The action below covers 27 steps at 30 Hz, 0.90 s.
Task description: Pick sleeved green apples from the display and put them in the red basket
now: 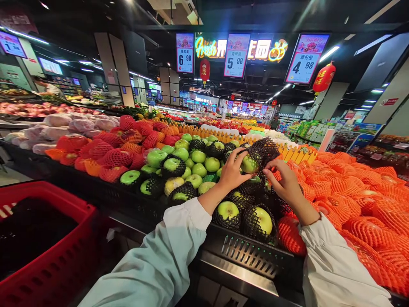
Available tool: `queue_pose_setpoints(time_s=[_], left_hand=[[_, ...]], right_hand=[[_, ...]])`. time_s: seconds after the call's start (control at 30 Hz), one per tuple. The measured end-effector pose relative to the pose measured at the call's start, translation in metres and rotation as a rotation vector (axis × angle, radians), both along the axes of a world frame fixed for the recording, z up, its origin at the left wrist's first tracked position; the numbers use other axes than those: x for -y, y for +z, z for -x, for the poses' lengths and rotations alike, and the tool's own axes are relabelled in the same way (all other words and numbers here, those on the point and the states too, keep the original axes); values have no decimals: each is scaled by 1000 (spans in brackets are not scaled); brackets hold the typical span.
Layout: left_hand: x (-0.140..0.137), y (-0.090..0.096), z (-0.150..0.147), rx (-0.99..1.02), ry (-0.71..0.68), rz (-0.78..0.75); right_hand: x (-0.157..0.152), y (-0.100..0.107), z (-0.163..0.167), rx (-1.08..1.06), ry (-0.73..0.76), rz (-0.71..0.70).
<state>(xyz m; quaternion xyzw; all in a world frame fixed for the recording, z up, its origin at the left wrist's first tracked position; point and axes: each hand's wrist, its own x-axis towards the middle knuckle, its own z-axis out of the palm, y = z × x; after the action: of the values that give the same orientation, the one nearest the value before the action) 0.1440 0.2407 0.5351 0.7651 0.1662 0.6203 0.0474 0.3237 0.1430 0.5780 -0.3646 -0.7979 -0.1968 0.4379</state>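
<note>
My left hand (pixel 234 170) is closed around a green apple (pixel 249 163) above the fruit display. A black foam net (pixel 262 152) hangs at the apple's right side, partly off it. The fingers of my right hand (pixel 285 181) pinch the lower right edge of this net. Below both hands lie green apples in black nets, among them a netted apple (pixel 228 210) and another netted apple (pixel 258 221) at the front edge. Bare green apples (pixel 198 169) are heaped to the left of my left hand.
Orange-netted fruit (pixel 348 192) is piled at the right, and red-netted fruit (pixel 108 149) at the left. A black crate edge (pixel 249 251) runs along the front. In the lower left stands a red basket (pixel 57 256) with dark contents. Price screens (pixel 237 55) hang overhead.
</note>
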Motion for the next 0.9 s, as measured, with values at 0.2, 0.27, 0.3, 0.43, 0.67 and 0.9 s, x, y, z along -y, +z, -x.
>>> queue_pose_setpoints(time_s=[0.2, 0.27, 0.3, 0.43, 0.67, 0.9], left_hand=[[-3, -7, -4, 179, -68, 150], [-7, -10, -4, 236, -134, 185], [-9, -10, -4, 257, -163, 188], [-11, -11, -3, 259, -204, 137], [-9, -10, -3, 120, -275, 53], [-6, -7, -4, 166, -196, 3]], right_hand=[[-8, -4, -5, 75, 136, 162], [-9, -5, -6, 94, 162, 177], [-10, -6, -6, 91, 152, 178], [-16, -11, -12, 29, 74, 181], [-23, -16, -23, -7, 79, 98], [-23, -18, -22, -81, 71, 170]])
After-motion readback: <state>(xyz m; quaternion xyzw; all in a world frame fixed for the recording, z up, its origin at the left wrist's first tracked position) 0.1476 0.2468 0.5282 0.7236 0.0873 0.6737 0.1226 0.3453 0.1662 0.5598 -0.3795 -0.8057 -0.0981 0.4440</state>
